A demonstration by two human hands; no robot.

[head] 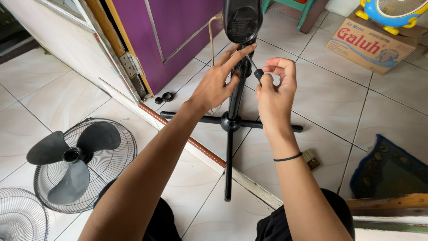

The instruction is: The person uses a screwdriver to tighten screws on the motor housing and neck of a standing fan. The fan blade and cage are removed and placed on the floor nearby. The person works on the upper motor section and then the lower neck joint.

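A black fan stand (230, 122) with a cross-shaped base stands on the tiled floor in front of me. Its black motor housing (242, 20) sits at the top of the pole. My left hand (217, 82) rests against the pole's neck just under the housing, fingers stretched out. My right hand (274, 91) grips a black-handled screwdriver (255, 70), whose tip points at the neck joint. A black band circles my right wrist.
A black fan blade (67, 158) lies in a wire grille (111, 160) at the left, with a second grille (20, 216) beside it. Two small black caps (163, 97) sit by the purple door (174, 31). A cardboard box (372, 44), a brush (310, 158) and a mat (390, 172) lie right.
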